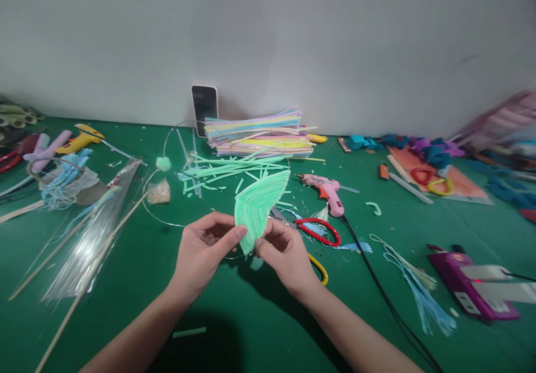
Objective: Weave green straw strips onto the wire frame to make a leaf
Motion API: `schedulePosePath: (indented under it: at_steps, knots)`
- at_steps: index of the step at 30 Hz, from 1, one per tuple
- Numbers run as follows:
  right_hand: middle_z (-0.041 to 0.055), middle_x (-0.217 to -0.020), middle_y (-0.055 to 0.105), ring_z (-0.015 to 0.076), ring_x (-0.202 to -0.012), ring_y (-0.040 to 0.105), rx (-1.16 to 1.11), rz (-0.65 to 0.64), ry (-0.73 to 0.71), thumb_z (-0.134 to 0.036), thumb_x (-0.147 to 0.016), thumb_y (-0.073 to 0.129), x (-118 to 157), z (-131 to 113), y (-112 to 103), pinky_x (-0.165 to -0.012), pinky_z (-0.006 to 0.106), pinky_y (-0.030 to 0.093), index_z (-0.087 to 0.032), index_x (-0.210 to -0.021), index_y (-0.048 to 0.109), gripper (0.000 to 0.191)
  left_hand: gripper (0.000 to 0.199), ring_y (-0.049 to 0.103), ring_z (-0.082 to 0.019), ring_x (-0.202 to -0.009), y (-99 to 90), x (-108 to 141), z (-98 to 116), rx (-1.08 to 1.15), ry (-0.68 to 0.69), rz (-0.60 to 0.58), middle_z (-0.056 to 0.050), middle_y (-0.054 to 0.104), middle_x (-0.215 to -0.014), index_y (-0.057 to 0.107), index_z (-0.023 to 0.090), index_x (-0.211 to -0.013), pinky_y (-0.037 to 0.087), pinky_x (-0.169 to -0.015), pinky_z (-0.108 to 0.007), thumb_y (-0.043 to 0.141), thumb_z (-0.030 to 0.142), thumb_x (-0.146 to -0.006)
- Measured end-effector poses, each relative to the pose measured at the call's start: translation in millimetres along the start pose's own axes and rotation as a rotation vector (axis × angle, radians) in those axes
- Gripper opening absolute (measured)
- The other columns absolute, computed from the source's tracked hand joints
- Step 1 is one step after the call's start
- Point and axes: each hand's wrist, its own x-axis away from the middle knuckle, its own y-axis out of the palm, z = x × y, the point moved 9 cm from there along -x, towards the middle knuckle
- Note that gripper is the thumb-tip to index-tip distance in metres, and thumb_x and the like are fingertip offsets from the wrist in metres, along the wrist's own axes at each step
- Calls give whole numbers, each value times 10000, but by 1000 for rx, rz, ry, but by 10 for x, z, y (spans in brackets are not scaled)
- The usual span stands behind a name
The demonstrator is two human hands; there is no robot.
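Between my two hands I hold up a mint-green wing-shaped piece point(260, 201) made of pipe cleaners laid side by side. My left hand point(205, 247) pinches its lower left edge, with the thumb on the front. The lower right edge is gripped by my right hand point(288, 256), fingers curled behind it. Past my right hand lie scissors with red handles point(320, 232), partly hidden by it. A pink glue gun point(329, 191) rests just beyond them. Loose mint-green pipe cleaners point(226, 169) are scattered behind the piece.
Bundles of pastel pipe cleaners point(255, 133) lie by the wall, beside a leaning phone point(205, 108). On the left are a yellow glue gun point(81, 138), clear plastic sleeves point(100, 239) and thin sticks. Tassels point(419, 289) and a purple device point(471, 286) with a cable occupy the right.
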Motion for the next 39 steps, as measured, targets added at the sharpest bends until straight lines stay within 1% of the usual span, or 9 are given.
schedulePosePath:
  at_steps: [4,8,12,16,21,25,33,36,39]
  knots:
    - [-42,-610,554,85,-533,482,-11,-23,18,-286,-683,714,0,26,19,-514,209,398,-183,-680,571,176,114,573,-75,-544,-48,-10,9,13,16,38,36,661,-654,725,194,-764,490,-521,-157,800,272,-731]
    - [-35,-635,587,86,-533,510,-30,-55,41,-286,-678,724,0,85,56,-512,213,414,-182,-709,574,184,110,574,-66,-530,-67,-22,-1,52,14,44,45,665,-643,723,200,-767,482,-506,-143,798,273,-735]
    - [-43,-599,563,75,-497,480,-5,-32,44,-275,-679,715,-3,113,31,-485,207,392,-183,-665,554,185,114,582,-63,-537,-43,-26,-18,38,-1,23,44,674,-664,721,197,-769,488,-517,-143,795,279,-741]
    - [-54,-577,531,67,-493,458,3,4,6,-258,-677,719,-6,67,-9,-478,195,377,-185,-640,554,185,131,577,-60,-548,-29,-25,-32,38,-17,10,37,684,-703,718,192,-775,488,-519,-143,797,290,-739]
    - [-42,-621,581,82,-508,523,-20,-17,28,-302,-699,732,-2,94,25,-506,210,431,-186,-706,589,185,141,570,-51,-527,-72,-34,-29,70,-11,51,57,651,-653,702,194,-763,475,-500,-131,809,279,-726]
    - [-14,-667,622,94,-528,527,-11,-43,51,-332,-701,736,5,138,58,-508,226,443,-182,-728,610,198,121,592,-54,-540,-48,-44,-39,92,-12,23,47,682,-683,709,194,-777,488,-518,-136,796,272,-745]
    - [-27,-601,602,77,-501,477,19,9,23,-321,-704,725,-3,101,-1,-482,207,395,-180,-649,571,216,127,591,-58,-542,-6,-24,-49,86,-23,-19,33,682,-693,711,179,-771,495,-517,-143,794,272,-747]
    - [-32,-605,588,83,-509,495,12,-11,32,-340,-718,726,-2,121,14,-486,210,404,-178,-688,591,213,125,596,-57,-542,-20,-34,-39,90,-21,-5,39,679,-686,706,181,-769,497,-522,-142,795,266,-747]
    - [-8,-672,632,98,-552,536,-7,-63,48,-357,-725,727,11,139,70,-507,221,432,-176,-743,614,214,122,603,-55,-532,-53,-44,-41,110,-23,28,49,675,-670,702,187,-769,499,-518,-140,797,260,-746]
